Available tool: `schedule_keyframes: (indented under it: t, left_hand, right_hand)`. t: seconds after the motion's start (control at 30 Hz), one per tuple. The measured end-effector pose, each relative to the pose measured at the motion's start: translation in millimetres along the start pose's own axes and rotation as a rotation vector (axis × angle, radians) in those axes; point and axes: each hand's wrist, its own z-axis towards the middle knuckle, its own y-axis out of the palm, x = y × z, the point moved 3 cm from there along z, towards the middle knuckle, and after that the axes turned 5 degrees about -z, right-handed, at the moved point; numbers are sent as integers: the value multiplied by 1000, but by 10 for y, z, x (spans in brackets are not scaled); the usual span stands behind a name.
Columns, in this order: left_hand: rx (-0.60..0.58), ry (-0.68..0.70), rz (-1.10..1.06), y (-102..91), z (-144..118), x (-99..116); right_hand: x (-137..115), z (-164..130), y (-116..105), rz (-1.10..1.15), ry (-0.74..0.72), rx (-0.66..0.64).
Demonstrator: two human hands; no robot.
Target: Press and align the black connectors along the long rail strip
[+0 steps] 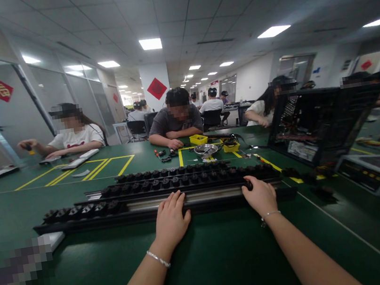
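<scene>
A long black rail (143,214) with a bare metallic strip lies crosswise on the green table before me. Several small black round parts (88,210) sit in a row along its left end. My left hand (171,216) rests on the middle of this rail, palm down, with the fingers stretched out and nothing visible in them. Toward the rail's right end, my right hand (261,196) pinches a small black round piece (248,183), partly covered by the fingers. Just behind, more rails (92,195) carry rows of similar black parts.
At the right stand an open black computer case (302,130) and a grey metal box (377,178). Beyond the rails are a metal bowl (207,150), yellow bins (198,139) and cables. A person (182,124) leans on the far side; other people sit left and right.
</scene>
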Motion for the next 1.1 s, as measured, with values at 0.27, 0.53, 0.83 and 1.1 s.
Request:
schedule_keyframes:
  t: [0.27, 0.53, 0.83, 1.1]
  left_hand:
    - [-2, 2, -6, -16, -5, 6]
    - [6, 6, 3, -16, -6, 10]
    - [6, 6, 9, -35, 2, 26]
    - [-10, -2, 0, -48, 1, 28]
  right_hand:
    - [1, 2, -13, -1, 8, -25]
    - [86, 24, 0, -11, 19, 9]
    - [110, 38, 13, 5, 31, 12]
    - [104, 38, -11, -11, 24, 1]
